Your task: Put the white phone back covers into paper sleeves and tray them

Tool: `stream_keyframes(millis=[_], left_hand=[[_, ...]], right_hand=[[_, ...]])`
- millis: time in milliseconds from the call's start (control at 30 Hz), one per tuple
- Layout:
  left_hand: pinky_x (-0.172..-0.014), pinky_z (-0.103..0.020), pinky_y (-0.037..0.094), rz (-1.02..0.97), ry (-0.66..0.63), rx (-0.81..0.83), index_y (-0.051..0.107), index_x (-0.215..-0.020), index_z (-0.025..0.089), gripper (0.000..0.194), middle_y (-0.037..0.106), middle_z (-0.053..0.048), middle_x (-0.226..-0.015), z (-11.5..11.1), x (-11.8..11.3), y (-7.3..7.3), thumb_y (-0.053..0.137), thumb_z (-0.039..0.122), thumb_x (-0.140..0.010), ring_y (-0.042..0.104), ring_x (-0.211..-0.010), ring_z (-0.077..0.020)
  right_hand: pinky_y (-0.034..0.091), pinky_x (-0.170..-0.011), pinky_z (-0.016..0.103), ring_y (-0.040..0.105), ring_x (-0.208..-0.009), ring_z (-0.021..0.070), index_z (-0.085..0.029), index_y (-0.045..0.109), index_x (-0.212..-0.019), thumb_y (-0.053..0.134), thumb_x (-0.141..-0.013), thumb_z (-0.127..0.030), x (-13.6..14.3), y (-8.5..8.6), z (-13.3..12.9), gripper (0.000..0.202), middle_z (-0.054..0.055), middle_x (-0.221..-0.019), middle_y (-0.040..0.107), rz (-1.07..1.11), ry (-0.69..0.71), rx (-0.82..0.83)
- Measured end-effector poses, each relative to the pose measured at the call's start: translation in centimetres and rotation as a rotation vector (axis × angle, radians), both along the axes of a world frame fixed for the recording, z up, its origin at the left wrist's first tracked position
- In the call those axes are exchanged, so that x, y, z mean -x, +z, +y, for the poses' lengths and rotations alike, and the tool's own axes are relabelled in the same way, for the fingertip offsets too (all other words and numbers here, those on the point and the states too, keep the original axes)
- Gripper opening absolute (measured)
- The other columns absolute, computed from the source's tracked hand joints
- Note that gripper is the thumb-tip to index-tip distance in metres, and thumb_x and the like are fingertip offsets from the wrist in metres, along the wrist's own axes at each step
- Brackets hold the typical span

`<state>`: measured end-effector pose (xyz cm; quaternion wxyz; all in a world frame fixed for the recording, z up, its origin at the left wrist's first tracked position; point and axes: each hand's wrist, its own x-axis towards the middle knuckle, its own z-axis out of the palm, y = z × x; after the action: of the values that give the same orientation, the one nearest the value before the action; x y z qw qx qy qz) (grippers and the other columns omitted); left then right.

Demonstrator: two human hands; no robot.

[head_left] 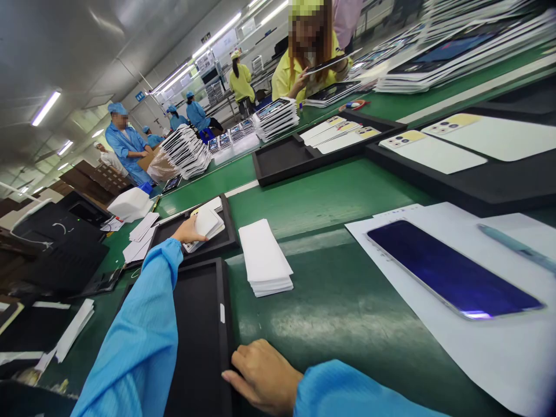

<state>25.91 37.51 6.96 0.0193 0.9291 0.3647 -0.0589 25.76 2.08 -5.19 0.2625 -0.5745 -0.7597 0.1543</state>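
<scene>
My left hand (190,230) reaches into a black tray (231,231) at left centre, its fingers closed on a small stack of white cards (207,223). A nearer black tray (197,330) lies below my left sleeve, its inside bare where it shows. At that tray's right rim rests my right hand (266,376), fingers curled, the thumb and forefinger a little apart and nothing between them. Between the trays and a phone stands a neat stack of white sheets (266,258). The dark-screened phone (452,269) lies on white paper (460,359) to the right.
A pen (516,246) lies beside the phone. Black trays (286,159) with white, yellow-topped pieces stand farther back on the green table (321,301). A person in yellow (282,75) sits opposite, holding a flat panel. Tall stacks (185,152) line the far side; a black machine (61,243) is left.
</scene>
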Motion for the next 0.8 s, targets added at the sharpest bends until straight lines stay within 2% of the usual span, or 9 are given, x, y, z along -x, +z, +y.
stream_keyframes(millis=[100,200,267,333,433,567,667,800], left_hand=[[-0.094,-0.037,0.048,-0.069,0.045,-0.046,0.046,-0.122,0.008,0.081,0.059,-0.014,-0.119,-0.4,0.4,2.5,0.077,0.046,-0.059,0.056,-0.110,-0.0298],[-0.090,-0.036,0.048,-0.086,0.039,-0.052,0.047,-0.118,0.008,0.081,0.059,-0.011,-0.113,-2.0,1.9,4.7,0.079,0.048,-0.055,0.057,-0.106,-0.0286],[-0.089,-0.035,0.048,-0.060,-0.008,-0.025,0.048,-0.117,0.011,0.081,0.060,-0.008,-0.111,-3.6,3.7,5.6,0.079,0.048,-0.052,0.057,-0.103,-0.0269],[-0.088,-0.033,0.047,-0.001,-0.051,0.023,0.048,-0.116,0.013,0.080,0.060,-0.006,-0.110,-5.5,6.0,5.9,0.079,0.047,-0.051,0.058,-0.101,-0.0254],[-0.083,-0.030,0.048,0.133,-0.049,0.102,0.046,-0.117,0.016,0.078,0.062,-0.004,-0.106,-8.4,10.0,5.2,0.078,0.045,-0.052,0.060,-0.096,-0.0243],[-0.081,-0.029,0.048,0.296,-0.036,0.152,0.044,-0.121,0.017,0.077,0.064,-0.006,-0.106,-10.5,14.0,3.0,0.077,0.041,-0.055,0.063,-0.097,-0.0258],[-0.087,-0.030,0.047,0.343,-0.075,0.145,0.044,-0.123,0.017,0.078,0.063,-0.009,-0.114,-10.9,14.6,1.4,0.077,0.039,-0.056,0.061,-0.105,-0.0283],[-0.089,-0.032,0.047,0.354,-0.110,0.171,0.044,-0.124,0.016,0.078,0.062,-0.011,-0.117,-10.7,13.3,-0.2,0.077,0.038,-0.057,0.060,-0.109,-0.0306]], right_hand=[[0.027,-0.058,0.030,0.062,-0.065,0.0154,-0.016,0.061,-0.080,0.051,-0.096,-0.039,-0.1,0.1,-0.1,0.030,0.004,-0.078,0.069,-0.002,0.002,-0.004],[0.027,-0.058,0.030,0.062,-0.065,0.0152,-0.016,0.061,-0.081,0.049,-0.098,-0.038,-0.2,0.2,-0.3,0.030,0.004,-0.077,0.069,-0.002,0.016,0.003],[0.028,-0.058,0.029,0.062,-0.066,0.0153,-0.015,0.061,-0.080,0.047,-0.099,-0.038,-0.3,0.1,-0.4,0.032,0.004,-0.077,0.069,0.004,0.024,0.005],[0.028,-0.059,0.029,0.063,-0.067,0.0159,-0.015,0.061,-0.080,0.044,-0.100,-0.038,-0.4,0.0,-0.4,0.034,0.005,-0.076,0.068,0.013,0.029,0.004],[0.029,-0.059,0.030,0.063,-0.067,0.0163,-0.015,0.061,-0.079,0.042,-0.101,-0.039,-0.4,-0.1,-0.4,0.037,0.005,-0.075,0.068,0.015,0.038,0.014],[0.028,-0.060,0.029,0.062,-0.068,0.0156,-0.016,0.063,-0.080,0.040,-0.102,-0.040,-0.5,0.2,-0.5,0.040,0.005,-0.075,0.068,-0.023,0.031,0.054],[0.028,-0.061,0.029,0.062,-0.069,0.0153,-0.016,0.063,-0.080,0.038,-0.102,-0.040,-0.5,0.4,-0.6,0.042,0.005,-0.076,0.069,-0.034,0.020,0.057],[0.029,-0.061,0.029,0.063,-0.070,0.0149,-0.016,0.063,-0.080,0.037,-0.103,-0.039,-0.6,0.5,-0.6,0.042,0.005,-0.077,0.069,-0.050,0.017,0.058]])
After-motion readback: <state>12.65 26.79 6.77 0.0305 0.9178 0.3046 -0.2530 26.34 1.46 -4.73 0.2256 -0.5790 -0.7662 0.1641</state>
